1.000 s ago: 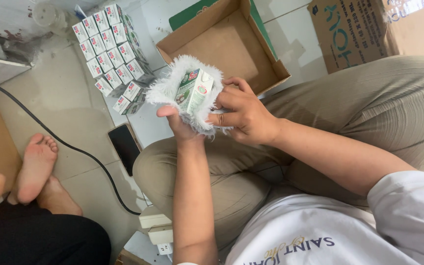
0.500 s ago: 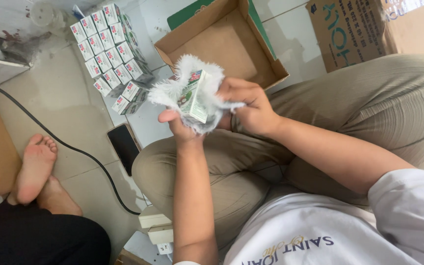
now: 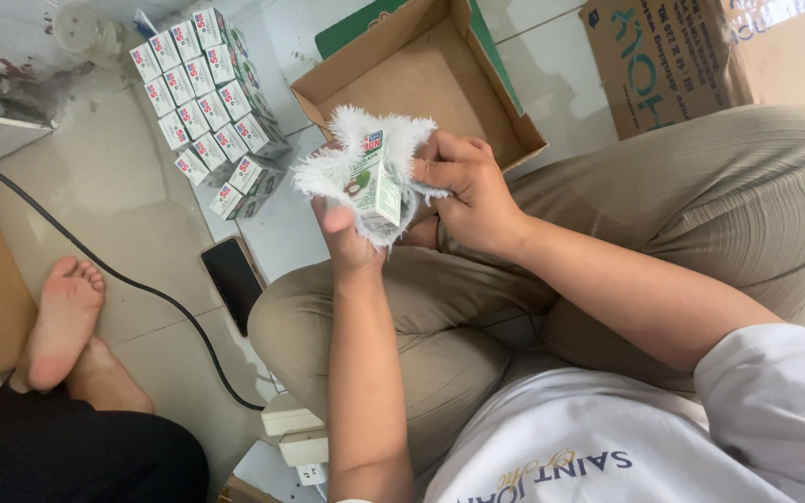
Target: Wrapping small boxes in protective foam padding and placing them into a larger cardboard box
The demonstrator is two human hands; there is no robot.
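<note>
Centrally, a small green-and-white carton [image 3: 375,182] is held above the person's lap, wrapped on three sides by a fluffy white cloth [image 3: 333,172]. Left hand [image 3: 347,237]: beneath the bundle, thumb up against the cloth's lower front, closed around cloth and carton from below. Right hand [image 3: 472,191]: at the bundle's right side, fingers [image 3: 440,172] curled and pressing the cloth against the carton. Both hands are clamped on the same bundle, close together. Behind the bundle: an open cardboard box [image 3: 421,79] lying on the floor, its near corner partly hidden by the cloth and the right hand. Far left of that: a block of small cartons [image 3: 207,93] stacked in rows, well apart from the hands. Near the person's left knee: a dark phone [image 3: 232,279] flat on the tiled floor [image 3: 114,186], with a black cable [image 3: 123,275] curving past it. Upper right: a large brown box [image 3: 673,56] beyond the beige trousers [image 3: 701,186]. Lower left: another person's bare feet [image 3: 62,326] and dark clothing. Bottom edge: a white power strip [image 3: 295,433] beside the left forearm.
</note>
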